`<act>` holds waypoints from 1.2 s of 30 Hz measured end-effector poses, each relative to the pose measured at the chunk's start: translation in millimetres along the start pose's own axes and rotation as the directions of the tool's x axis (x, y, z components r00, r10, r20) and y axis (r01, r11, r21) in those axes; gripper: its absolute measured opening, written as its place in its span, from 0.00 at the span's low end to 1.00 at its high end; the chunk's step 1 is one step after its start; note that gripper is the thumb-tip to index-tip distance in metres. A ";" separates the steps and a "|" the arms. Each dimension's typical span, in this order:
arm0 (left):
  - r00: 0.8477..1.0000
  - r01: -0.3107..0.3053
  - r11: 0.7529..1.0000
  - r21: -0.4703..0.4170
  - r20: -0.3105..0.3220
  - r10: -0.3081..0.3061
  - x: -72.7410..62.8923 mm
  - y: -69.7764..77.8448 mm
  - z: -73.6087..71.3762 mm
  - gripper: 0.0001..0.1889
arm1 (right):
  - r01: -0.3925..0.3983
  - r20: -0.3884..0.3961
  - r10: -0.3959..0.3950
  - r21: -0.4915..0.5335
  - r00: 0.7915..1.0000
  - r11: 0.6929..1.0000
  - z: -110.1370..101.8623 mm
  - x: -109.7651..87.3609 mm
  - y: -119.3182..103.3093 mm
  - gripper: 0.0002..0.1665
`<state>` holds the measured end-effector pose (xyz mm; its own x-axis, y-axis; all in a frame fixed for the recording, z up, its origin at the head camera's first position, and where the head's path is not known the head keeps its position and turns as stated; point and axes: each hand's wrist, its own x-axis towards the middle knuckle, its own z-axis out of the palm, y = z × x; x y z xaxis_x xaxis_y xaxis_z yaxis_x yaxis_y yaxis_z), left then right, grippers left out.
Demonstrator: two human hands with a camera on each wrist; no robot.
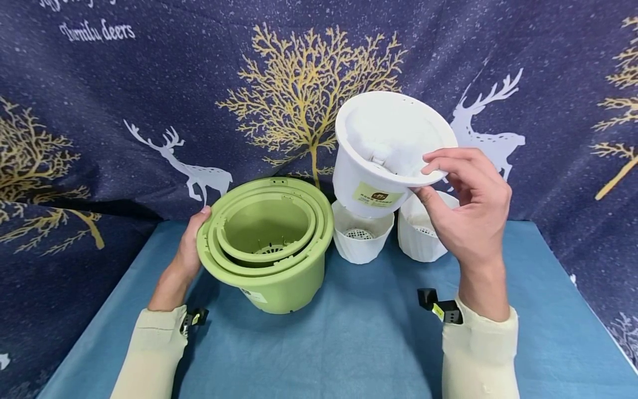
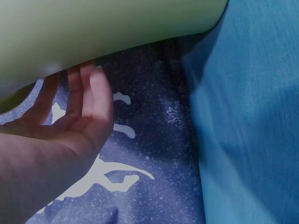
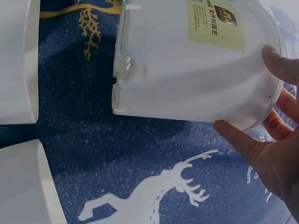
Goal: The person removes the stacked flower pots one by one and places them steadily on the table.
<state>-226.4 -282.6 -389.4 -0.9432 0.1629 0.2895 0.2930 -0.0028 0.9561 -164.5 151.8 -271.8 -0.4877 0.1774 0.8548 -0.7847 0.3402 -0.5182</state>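
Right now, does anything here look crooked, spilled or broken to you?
Nothing looks spilled or broken. The large white pot is what stands out: it is tilted in the air, but the right grip holds its rim, so that looks deliberate. The green pots sit nested one inside another.

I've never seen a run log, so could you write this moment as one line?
Right grip: holds white labelled flowerpot by rim, tilted; left grip: touches nested green flowerpots; blue tablecloth: two white fluted pots

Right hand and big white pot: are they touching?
Touching. The head view shows it: right hand gripping the rim of the big white pot, fingers over it, thumb below.
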 end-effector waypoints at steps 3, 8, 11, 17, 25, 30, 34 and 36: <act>1.000 0.005 1.000 0.010 -0.005 -0.005 0.2 0.3 0.4 0.27 | -0.006 -0.001 0.006 0.001 1.000 1.000 -1.8 0.7 1.5 0.07; 1.000 0.015 1.000 0.025 -0.010 -0.015 0.0 0.9 1.0 0.28 | -0.005 -0.014 0.005 0.004 1.000 1.000 -5.7 1.2 6.9 0.07; 1.000 0.014 1.000 0.017 -0.006 -0.014 -0.3 0.6 0.9 0.28 | -0.003 -0.022 0.003 -0.012 1.000 1.000 -8.7 1.2 10.3 0.07; 1.000 0.007 1.000 -0.024 0.001 -0.007 -0.8 -0.7 0.7 0.27 | -0.004 -0.033 0.003 -0.031 0.999 1.000 -14.1 2.0 11.9 0.08; 1.000 0.006 0.999 -0.041 -0.016 -0.006 -1.2 0.2 1.6 0.26 | -0.005 -0.048 0.003 -0.033 0.999 0.999 -16.4 3.3 10.2 0.08; 1.000 0.002 0.999 -0.045 -0.014 -0.003 -1.1 0.9 2.1 0.26 | -0.014 -0.068 0.013 -0.016 0.998 1.000 -18.2 4.3 9.6 0.09; 1.000 0.000 0.998 -0.058 -0.018 -0.001 -1.1 0.7 2.4 0.26 | -0.021 -0.075 0.021 0.000 0.997 1.000 -20.6 4.4 10.4 0.10; 1.000 0.000 0.998 -0.058 -0.017 -0.001 -1.0 0.8 2.3 0.26 | -0.024 -0.080 0.023 -0.001 0.996 1.000 -22.2 4.4 11.1 0.10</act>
<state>-224.8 -280.5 -389.0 -0.9460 0.1464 0.2893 0.2835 -0.0595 0.9571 -166.9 176.8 -273.2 -0.4736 0.2591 0.8418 -0.7728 0.3364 -0.5382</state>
